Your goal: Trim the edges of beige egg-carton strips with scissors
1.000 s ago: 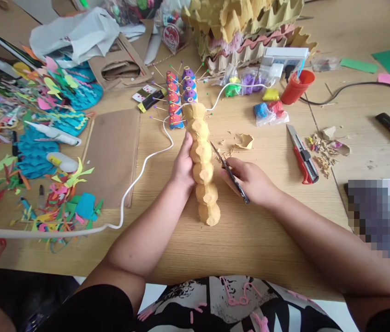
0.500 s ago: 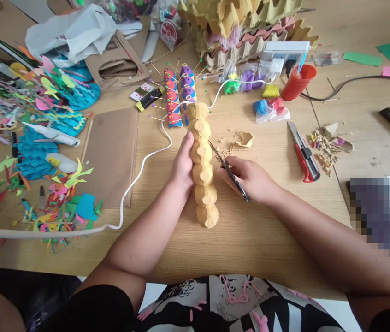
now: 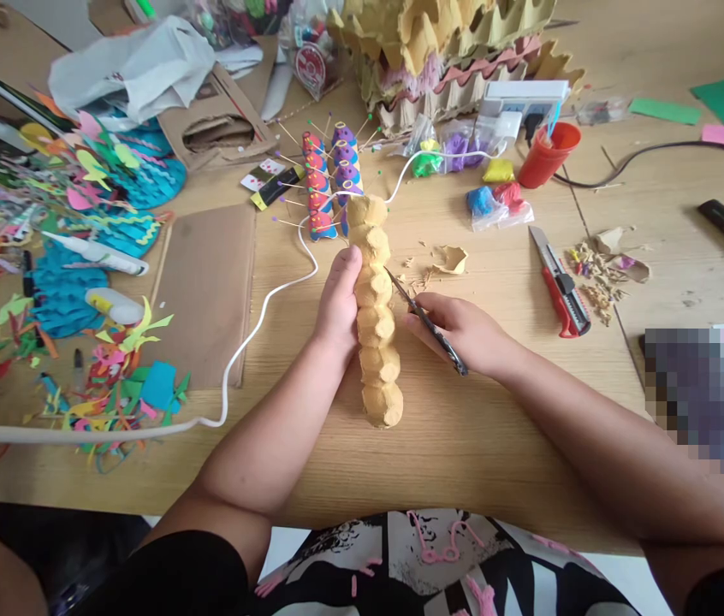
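A long yellow strip cut from an egg carton (image 3: 376, 323), a row of bumpy cups, is held lengthwise in front of me. My left hand (image 3: 340, 295) grips its left side, thumb on top and the other fingers hidden beneath. My right hand (image 3: 465, 329) is closed on a black-handled tool (image 3: 434, 332), apparently scissors, with its pointed tip against the strip's right edge. Beyond the strip stand two painted egg-carton strips, one red and blue (image 3: 318, 184) and one purple (image 3: 347, 158), with pins stuck in them. A cut-off carton scrap (image 3: 451, 259) lies near my right hand.
A red utility knife (image 3: 560, 282) with its blade out and a red cup (image 3: 549, 155) are to the right. A white cable (image 3: 264, 316) crosses the left side by a cardboard sheet (image 3: 208, 295). Paper scraps (image 3: 134, 376) cover the far left. Egg trays (image 3: 452, 77) are stacked behind.
The yellow strip has turned slightly in my left hand, and its near end has shifted a little. My right hand and the tool have barely moved.
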The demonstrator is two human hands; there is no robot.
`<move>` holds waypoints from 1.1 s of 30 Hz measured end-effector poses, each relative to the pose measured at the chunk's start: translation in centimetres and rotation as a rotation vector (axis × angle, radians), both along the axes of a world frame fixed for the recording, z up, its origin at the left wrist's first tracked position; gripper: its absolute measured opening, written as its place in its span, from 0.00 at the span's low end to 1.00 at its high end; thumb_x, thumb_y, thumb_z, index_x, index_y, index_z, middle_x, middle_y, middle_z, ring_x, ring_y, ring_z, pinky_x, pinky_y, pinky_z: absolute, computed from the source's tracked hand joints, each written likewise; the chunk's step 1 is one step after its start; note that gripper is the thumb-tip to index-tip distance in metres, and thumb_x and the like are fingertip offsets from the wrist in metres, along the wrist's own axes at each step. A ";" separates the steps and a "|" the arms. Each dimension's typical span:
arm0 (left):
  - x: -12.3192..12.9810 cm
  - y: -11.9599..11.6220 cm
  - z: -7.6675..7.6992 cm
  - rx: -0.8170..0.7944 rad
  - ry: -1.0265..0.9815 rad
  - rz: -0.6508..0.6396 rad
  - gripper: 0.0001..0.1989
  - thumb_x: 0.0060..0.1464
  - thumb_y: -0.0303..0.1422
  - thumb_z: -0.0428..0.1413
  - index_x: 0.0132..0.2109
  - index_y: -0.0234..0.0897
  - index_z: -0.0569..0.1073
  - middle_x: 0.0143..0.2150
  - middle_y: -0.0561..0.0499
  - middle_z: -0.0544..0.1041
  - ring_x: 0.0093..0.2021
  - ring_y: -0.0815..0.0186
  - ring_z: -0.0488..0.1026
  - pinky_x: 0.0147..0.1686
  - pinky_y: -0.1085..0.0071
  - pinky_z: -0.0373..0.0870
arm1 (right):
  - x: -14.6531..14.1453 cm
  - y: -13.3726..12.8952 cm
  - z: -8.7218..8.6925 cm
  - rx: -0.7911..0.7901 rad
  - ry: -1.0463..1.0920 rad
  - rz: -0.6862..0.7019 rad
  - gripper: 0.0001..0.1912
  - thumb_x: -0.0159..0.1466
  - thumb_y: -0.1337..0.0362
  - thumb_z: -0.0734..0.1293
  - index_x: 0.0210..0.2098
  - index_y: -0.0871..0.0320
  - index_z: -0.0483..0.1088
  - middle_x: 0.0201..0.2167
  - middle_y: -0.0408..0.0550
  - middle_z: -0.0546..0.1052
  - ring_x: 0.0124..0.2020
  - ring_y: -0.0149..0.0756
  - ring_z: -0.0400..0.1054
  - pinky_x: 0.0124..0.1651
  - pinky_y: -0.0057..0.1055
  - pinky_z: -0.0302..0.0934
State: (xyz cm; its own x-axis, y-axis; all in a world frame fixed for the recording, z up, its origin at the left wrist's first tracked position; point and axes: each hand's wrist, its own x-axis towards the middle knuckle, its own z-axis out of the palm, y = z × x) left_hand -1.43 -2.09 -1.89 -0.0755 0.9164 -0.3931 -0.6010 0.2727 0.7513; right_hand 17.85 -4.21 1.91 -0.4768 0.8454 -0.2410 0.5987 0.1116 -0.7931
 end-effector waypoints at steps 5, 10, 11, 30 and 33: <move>0.2 0.0 -0.1 0.237 0.099 0.062 0.19 0.56 0.54 0.73 0.36 0.48 0.78 0.40 0.53 0.85 0.56 0.50 0.83 0.52 0.59 0.78 | 0.1 0.2 -0.3 -0.008 0.052 0.022 0.19 0.72 0.45 0.63 0.35 0.52 0.65 0.31 0.43 0.71 0.34 0.38 0.64 0.39 0.35 0.53; 0.3 0.1 -0.4 0.188 0.032 0.048 0.18 0.52 0.54 0.75 0.39 0.52 0.80 0.42 0.52 0.87 0.55 0.46 0.85 0.50 0.55 0.82 | 0.3 0.6 -0.8 -0.023 0.070 0.040 0.20 0.71 0.44 0.65 0.34 0.52 0.65 0.29 0.42 0.69 0.32 0.36 0.61 0.39 0.35 0.53; 0.3 0.1 -0.4 0.172 0.028 0.046 0.18 0.51 0.54 0.75 0.40 0.52 0.81 0.43 0.51 0.87 0.55 0.46 0.85 0.49 0.56 0.82 | 0.3 0.6 -0.8 -0.022 0.074 0.044 0.20 0.71 0.43 0.65 0.34 0.53 0.65 0.29 0.41 0.68 0.32 0.36 0.61 0.39 0.35 0.53; 0.2 0.2 -0.4 0.146 0.125 0.075 0.18 0.53 0.56 0.74 0.40 0.52 0.81 0.40 0.53 0.86 0.57 0.47 0.83 0.50 0.58 0.77 | -0.5 -0.2 -0.5 0.095 -0.104 0.006 0.16 0.75 0.51 0.63 0.34 0.51 0.61 0.30 0.44 0.73 0.31 0.37 0.62 0.38 0.33 0.51; 0.3 0.3 0.0 0.079 0.055 0.049 0.22 0.51 0.61 0.72 0.42 0.53 0.82 0.40 0.50 0.87 0.54 0.45 0.85 0.48 0.54 0.80 | -0.6 -0.2 -0.5 0.098 -0.149 -0.003 0.16 0.75 0.51 0.63 0.35 0.51 0.62 0.30 0.45 0.75 0.30 0.38 0.62 0.37 0.33 0.51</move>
State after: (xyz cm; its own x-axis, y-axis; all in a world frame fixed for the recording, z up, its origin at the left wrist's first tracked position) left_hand -1.14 -1.81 -1.93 -0.1402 0.9391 -0.3136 -0.5692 0.1827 0.8017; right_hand 17.29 -4.43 1.44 -0.4390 0.8699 -0.2249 0.7096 0.1821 -0.6807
